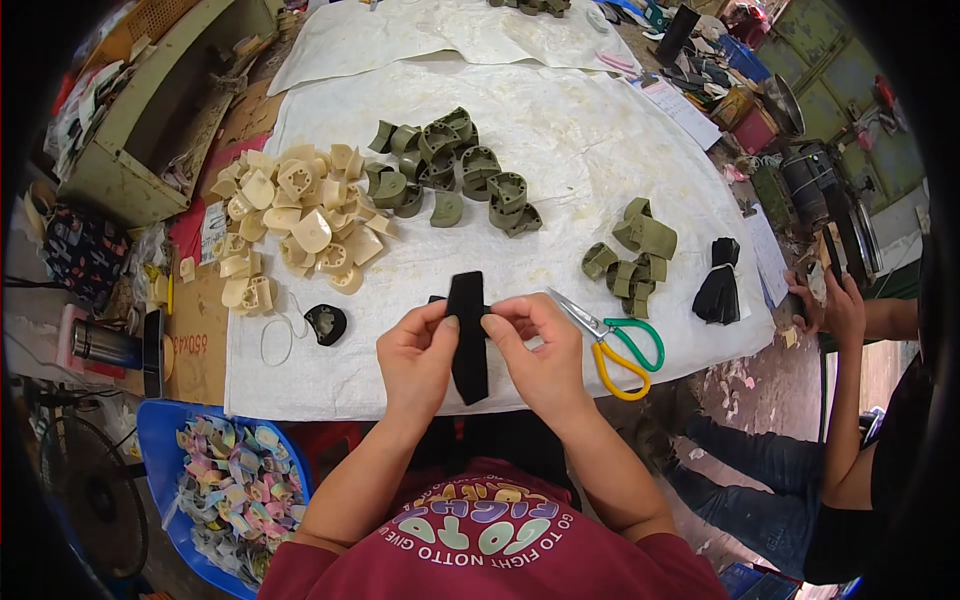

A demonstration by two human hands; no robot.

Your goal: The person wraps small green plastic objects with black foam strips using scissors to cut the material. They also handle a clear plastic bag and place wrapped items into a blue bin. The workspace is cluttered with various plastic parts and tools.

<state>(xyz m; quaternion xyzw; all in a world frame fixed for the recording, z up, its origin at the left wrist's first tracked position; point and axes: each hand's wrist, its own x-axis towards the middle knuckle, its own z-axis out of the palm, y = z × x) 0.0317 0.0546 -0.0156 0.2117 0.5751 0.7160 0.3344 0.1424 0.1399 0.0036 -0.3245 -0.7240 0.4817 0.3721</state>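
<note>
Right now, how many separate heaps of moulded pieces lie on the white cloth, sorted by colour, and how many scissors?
Cream heaps: 1
Olive-green heaps: 2, a large one and a small one
Black heaps: 1
Scissors: 1
Total: 5

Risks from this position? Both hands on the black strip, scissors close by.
1. The scissors lie right beside the right hand; a blind reach might meet the blades.
2. The black strip is pinched only at its upper part by the left hand and right hand, so its free lower end may twist.
3. The cream pieces are heaped loosely and could slide.
</note>
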